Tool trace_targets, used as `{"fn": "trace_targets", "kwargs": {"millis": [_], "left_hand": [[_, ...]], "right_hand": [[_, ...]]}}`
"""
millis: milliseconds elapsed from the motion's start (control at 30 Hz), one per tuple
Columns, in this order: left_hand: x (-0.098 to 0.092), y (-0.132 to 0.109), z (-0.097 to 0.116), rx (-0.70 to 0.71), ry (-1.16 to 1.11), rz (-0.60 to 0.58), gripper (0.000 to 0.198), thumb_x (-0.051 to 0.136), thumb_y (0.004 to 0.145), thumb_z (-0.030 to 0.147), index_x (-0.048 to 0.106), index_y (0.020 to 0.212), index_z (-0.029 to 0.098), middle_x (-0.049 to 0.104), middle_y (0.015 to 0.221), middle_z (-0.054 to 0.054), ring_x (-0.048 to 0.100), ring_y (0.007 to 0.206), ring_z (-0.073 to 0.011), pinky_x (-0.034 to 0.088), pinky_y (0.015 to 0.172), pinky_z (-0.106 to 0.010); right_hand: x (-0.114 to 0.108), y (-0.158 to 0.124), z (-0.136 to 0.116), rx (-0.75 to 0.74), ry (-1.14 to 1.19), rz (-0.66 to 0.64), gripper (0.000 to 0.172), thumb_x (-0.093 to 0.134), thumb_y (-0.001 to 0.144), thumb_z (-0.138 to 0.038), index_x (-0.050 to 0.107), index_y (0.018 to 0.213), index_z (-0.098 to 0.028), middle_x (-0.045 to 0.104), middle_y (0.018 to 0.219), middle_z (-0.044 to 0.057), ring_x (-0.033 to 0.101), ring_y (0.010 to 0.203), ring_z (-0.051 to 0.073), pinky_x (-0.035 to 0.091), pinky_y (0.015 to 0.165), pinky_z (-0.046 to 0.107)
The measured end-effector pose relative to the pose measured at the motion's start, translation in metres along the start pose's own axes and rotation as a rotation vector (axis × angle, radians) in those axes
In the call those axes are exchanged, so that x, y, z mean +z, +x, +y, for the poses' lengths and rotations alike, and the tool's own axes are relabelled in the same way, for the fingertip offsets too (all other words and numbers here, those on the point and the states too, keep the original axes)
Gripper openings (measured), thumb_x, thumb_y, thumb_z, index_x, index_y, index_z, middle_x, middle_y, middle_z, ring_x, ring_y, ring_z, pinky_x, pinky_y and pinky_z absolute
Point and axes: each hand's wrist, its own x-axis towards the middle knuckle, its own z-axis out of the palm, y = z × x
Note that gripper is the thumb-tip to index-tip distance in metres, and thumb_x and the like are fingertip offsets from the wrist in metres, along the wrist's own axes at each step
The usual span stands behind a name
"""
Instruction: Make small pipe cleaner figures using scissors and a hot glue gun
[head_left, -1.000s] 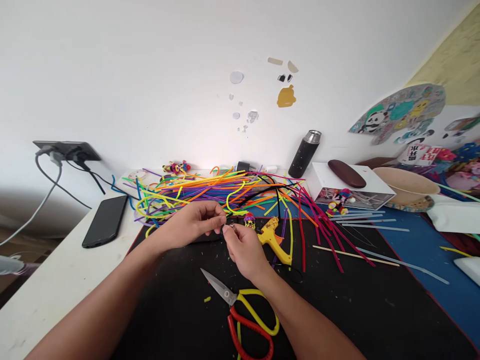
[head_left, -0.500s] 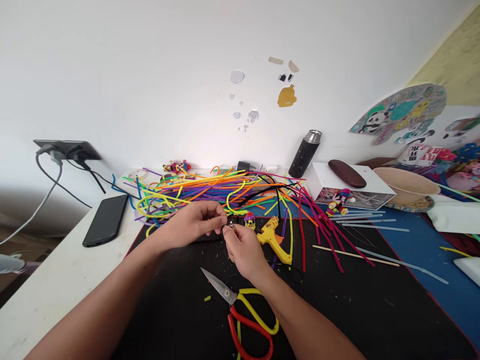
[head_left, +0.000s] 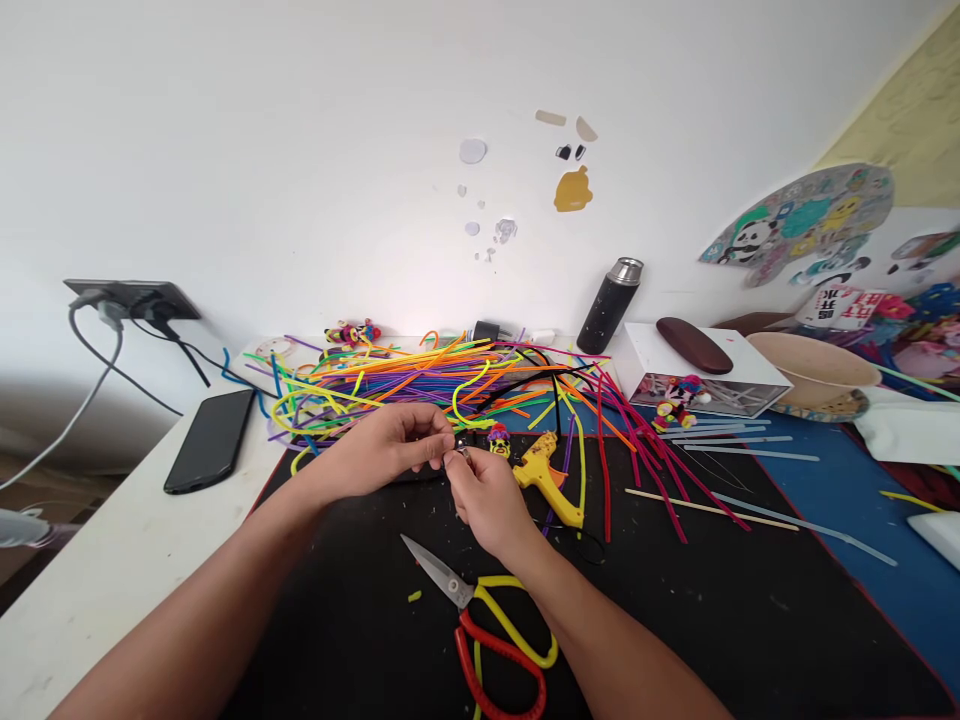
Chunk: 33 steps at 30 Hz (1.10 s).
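My left hand [head_left: 401, 445] and my right hand [head_left: 487, 495] meet fingertip to fingertip above the black mat [head_left: 675, 610]. Both are closed in a pinch around something small, partly shiny and metallic, mostly hidden by the fingers; I cannot make out its kind. Just beyond my right hand stands a small yellow figure head [head_left: 499, 442] with a red and purple top. To its right lies a yellow glue gun [head_left: 551, 485]. Scissors [head_left: 457, 590] with one yellow and one red handle rest on the mat below my hands, blades pointing up and left.
Colourful pipe cleaners [head_left: 405, 375] are heaped along the wall. Glue sticks [head_left: 742, 442] lie at the right, near a white box [head_left: 705, 350] and a black thermos bottle [head_left: 611, 305]. A phone [head_left: 210, 440] is on the white table at the left.
My hands keep the same place and pinch, with only a slight shift of the right fingers. The other things have not moved.
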Motion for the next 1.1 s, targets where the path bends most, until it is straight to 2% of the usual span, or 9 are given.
{"fn": "trace_targets", "kwargs": {"millis": [333,1100], "left_hand": [[-0.0016,0.0005,-0.0004,0.009,0.011,-0.002,0.037,0.066,0.096,0.054,0.064,0.087,0.018,0.064,0.074,0.001,0.056,0.069,-0.0137,0.043,0.063,-0.024],[-0.0030,0.0004,-0.0029,-0.012,0.061,-0.020,0.037,0.063,0.096,0.055,0.062,0.088,0.018,0.066,0.076,0.000,0.057,0.070,-0.0150,0.043,0.066,-0.027]], "right_hand": [[-0.0043,0.0045,0.0012,-0.018,0.008,0.020,0.046,0.064,0.091,-0.058,0.044,0.066,-0.025,0.033,0.050,-0.010,0.027,0.044,0.009,0.022,0.045,0.026],[-0.0075,0.0071,0.0008,0.000,0.060,0.019,0.049,0.067,0.090,-0.059,0.041,0.064,-0.025,0.033,0.049,-0.010,0.026,0.041,0.008,0.021,0.041,0.024]]}}
